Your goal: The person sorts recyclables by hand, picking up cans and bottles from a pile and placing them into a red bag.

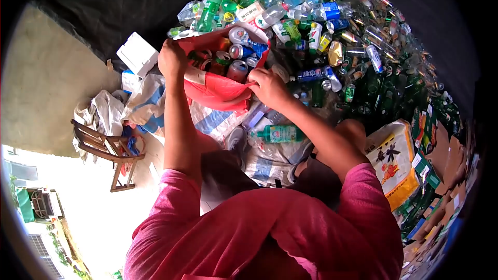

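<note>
Between my two hands hangs a red bag (218,92), its mouth spread wide and facing me. Several drink cans (237,70) lie inside it, some silver, some green or red. My left hand (171,60) is closed on the bag's left rim. On the opposite side, my right hand (270,87) pinches the right edge of the rim. Below the bag, a green plastic bottle (281,134) lies on a white and blue woven sack (264,168) by my feet. The bag's underside and whatever lies deeper in it are hidden.
A large heap of plastic bottles (316,31) rises in front and to the right. At the left stand a wooden chair (109,150) and a white foam box (137,54). A yellow and white printed sack (391,161) and flattened cardboard (448,163) lie at my right.
</note>
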Demonstrator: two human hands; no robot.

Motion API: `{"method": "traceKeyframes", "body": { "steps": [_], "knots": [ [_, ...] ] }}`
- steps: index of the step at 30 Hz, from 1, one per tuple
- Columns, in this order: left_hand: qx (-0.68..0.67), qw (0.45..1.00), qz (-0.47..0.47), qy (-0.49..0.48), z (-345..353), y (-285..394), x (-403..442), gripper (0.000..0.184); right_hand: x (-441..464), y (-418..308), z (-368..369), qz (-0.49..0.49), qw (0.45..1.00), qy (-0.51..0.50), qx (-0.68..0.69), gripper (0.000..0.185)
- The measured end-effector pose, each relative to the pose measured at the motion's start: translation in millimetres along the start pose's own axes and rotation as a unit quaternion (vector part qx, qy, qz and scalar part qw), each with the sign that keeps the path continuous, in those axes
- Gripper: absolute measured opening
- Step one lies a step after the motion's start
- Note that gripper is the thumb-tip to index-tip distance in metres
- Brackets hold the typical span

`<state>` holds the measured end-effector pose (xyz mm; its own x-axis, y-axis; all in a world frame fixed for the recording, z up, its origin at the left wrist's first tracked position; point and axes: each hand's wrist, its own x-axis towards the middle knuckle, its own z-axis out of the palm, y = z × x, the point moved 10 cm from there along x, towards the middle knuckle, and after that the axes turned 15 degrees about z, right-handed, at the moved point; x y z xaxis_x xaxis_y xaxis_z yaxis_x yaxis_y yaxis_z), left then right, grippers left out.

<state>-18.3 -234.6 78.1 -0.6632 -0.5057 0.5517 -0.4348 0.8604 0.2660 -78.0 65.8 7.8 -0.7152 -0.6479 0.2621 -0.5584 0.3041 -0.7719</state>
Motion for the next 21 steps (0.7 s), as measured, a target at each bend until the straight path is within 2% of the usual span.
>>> {"method": "traceKeyframes", "body": {
  "steps": [2,3,6,8,10,12,13,14,16,18,19,21],
  "knots": [
    [-0.052,0.997,-0.022,0.054,-9,-4,-4,0.028,2,-5,-18,-0.024,0.998,0.066,-0.006,0.017],
    [-0.057,0.995,-0.033,0.073,-11,-7,-6,0.029,4,0,-21,-0.002,0.997,0.080,-0.016,0.018],
    [-0.023,0.999,-0.019,-0.011,35,-34,-3,0.030,6,10,-13,0.003,1.000,0.010,-0.007,0.017],
    [-0.018,0.999,-0.023,-0.015,32,-30,-5,0.030,5,19,-13,0.011,1.000,0.001,0.015,0.018],
    [-0.083,0.994,0.016,0.070,13,-22,-7,0.031,9,32,-12,0.037,0.998,-0.031,0.042,0.023],
    [-0.086,0.994,0.013,0.059,15,-19,-7,0.034,12,46,-18,0.067,0.987,-0.058,0.137,0.024],
    [-0.094,0.993,0.014,0.066,15,-19,-8,0.034,14,47,-29,0.045,0.982,-0.043,0.180,0.027],
    [-0.104,0.992,0.017,0.074,13,-17,-6,0.034,13,51,-44,0.129,0.981,-0.051,0.135,0.031],
    [-0.112,0.990,0.012,0.085,11,-16,-4,0.031,15,74,-75,0.217,0.972,-0.038,0.087,0.032],
    [-0.157,0.981,0.014,0.112,7,-15,-6,0.029,21,102,-111,0.172,0.979,0.040,0.097,0.033],
    [-0.173,0.977,0.011,0.126,7,-15,-7,0.027,19,117,-127,0.183,0.976,0.049,0.109,0.031],
    [-0.160,0.981,0.008,0.110,9,-5,-5,0.027,11,148,-153,0.273,0.946,0.023,0.170,0.026]
  ]
}}
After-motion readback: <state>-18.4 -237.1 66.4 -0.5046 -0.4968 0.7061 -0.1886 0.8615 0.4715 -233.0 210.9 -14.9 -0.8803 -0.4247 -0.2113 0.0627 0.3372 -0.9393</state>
